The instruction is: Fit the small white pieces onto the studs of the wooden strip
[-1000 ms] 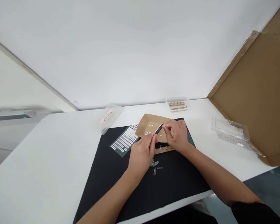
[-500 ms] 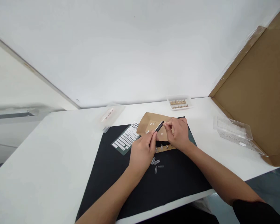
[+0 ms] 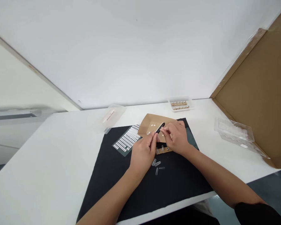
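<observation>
A slim black file (image 3: 160,127) is gripped at its near end by the closed fingers of the left hand (image 3: 142,153), its far end slanting up and away over a brown cardboard tray (image 3: 152,122); the tip of the file is met by the right hand (image 3: 176,137), whose fingertips are pinched together on something too small to be made out; both hands are held just above a black mat (image 3: 131,187). A short cardboard strip (image 3: 162,150) carrying a few clear nail tips is seen lying on the mat directly beneath the hands; several loose clear nail tips (image 3: 157,165) are scattered just nearer the body, close to the left wrist. A sheet of white adhesive tabs (image 3: 126,142) is laid to the left of the tray, partly on the mat. A clear plastic box (image 3: 111,117) with a red printed label is set further left on the white table (image 3: 49,156); its writing is too blurred to be read. A small white tray (image 3: 180,104) holding two strips is placed at the far edge; a clear plastic case (image 3: 235,132) rests to the right, beside a large cardboard panel (image 3: 259,93).
</observation>
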Motion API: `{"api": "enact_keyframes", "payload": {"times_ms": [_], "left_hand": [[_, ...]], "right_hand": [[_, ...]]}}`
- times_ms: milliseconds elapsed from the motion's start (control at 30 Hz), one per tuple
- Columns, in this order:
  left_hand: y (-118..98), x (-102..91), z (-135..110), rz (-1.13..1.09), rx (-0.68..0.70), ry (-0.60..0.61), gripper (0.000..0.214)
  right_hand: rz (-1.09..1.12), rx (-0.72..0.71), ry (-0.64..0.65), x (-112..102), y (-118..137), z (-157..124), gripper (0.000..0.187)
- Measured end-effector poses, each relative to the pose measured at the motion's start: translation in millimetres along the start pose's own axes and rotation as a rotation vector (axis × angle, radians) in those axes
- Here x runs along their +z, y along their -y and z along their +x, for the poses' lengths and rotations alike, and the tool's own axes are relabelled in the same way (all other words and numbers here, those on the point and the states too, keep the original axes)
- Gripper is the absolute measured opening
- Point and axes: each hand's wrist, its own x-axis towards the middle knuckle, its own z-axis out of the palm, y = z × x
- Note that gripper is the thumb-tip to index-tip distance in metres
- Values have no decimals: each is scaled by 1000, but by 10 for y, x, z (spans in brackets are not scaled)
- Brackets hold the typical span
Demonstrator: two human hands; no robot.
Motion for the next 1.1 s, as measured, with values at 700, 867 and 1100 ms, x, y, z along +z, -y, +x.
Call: {"api": "enact_keyframes", "payload": {"times_ms": [700, 867, 1100], "left_hand": [[-2, -14, 19, -40, -55, 18, 35], [-3, -20, 28, -74, -72, 15, 34], [-11, -41, 28, -86, -104, 28, 36]], "right_hand": [[-43, 51, 4, -6, -8, 21, 25], [-30, 6, 38, -17, -4, 24, 26], [-28, -24, 76, -6, -23, 15, 27]]}}
